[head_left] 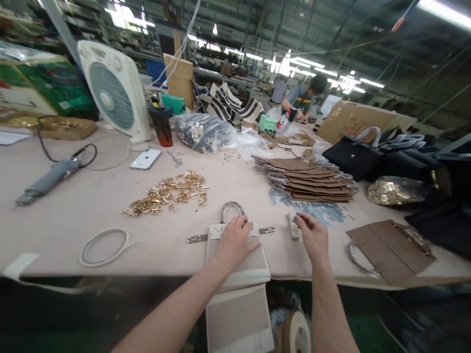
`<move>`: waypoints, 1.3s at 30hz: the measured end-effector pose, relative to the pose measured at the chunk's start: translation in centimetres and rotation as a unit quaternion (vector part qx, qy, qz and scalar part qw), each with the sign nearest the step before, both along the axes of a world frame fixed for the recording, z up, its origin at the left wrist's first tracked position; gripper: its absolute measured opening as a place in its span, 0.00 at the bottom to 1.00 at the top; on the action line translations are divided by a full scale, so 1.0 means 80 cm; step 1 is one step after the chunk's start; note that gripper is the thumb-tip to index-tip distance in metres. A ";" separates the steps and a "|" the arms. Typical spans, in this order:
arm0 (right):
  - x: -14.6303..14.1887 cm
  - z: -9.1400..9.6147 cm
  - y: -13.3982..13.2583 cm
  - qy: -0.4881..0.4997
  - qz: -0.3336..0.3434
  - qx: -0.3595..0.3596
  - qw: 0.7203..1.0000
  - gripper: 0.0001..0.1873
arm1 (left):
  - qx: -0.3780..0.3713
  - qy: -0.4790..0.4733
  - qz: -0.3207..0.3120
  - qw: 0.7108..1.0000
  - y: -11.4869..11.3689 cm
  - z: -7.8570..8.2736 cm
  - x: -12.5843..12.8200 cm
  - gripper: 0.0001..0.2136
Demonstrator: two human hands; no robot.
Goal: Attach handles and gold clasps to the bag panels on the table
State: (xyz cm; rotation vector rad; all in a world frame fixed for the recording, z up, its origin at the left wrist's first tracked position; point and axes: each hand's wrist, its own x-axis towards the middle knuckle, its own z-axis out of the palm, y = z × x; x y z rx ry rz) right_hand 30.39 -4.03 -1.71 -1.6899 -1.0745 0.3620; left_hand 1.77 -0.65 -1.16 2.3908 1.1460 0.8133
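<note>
My left hand (237, 240) lies across the pale bag piece (239, 267) at the table's front edge, thumb spread, its fingertips near the top edge. Above them a wrapped loop handle (232, 205) stands out from the piece, and a dark strap with metal ends (197, 239) sticks out on both sides. The lower part of the piece hangs over the edge. To the right, my right hand (313, 235) pinches a small pale wrapped piece (293, 227) just above the table; its exact kind is unclear.
Gold metal fittings (171, 193) lie in a heap behind, near a phone (145, 159). An electric screwdriver (49, 181), a white cord coil (105, 247) and a fan (114, 93) are left. Stacked brown panels (309, 179) and a brown bag piece (390, 250) lie right. A co-worker (301, 95) stands beyond.
</note>
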 end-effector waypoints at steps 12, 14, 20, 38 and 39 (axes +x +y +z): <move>-0.130 0.003 0.004 0.102 0.263 -0.075 0.956 0.15 | -0.011 -0.003 0.001 1.000 0.003 -0.001 0.000 0.21; -0.128 -0.001 0.006 0.085 0.267 -0.071 0.957 0.14 | -0.009 -0.004 0.003 1.000 0.004 -0.002 0.001 0.21; -0.136 -0.009 0.014 0.022 0.233 -0.049 0.971 0.12 | -0.007 -0.006 0.003 1.000 0.004 -0.003 0.001 0.20; -0.140 -0.013 0.014 0.029 0.238 -0.045 0.970 0.12 | -0.011 -0.013 0.007 1.000 0.005 -0.006 0.002 0.18; -0.141 -0.013 0.015 0.026 0.234 -0.045 0.971 0.12 | -0.011 -0.014 0.007 1.000 0.006 -0.006 0.002 0.17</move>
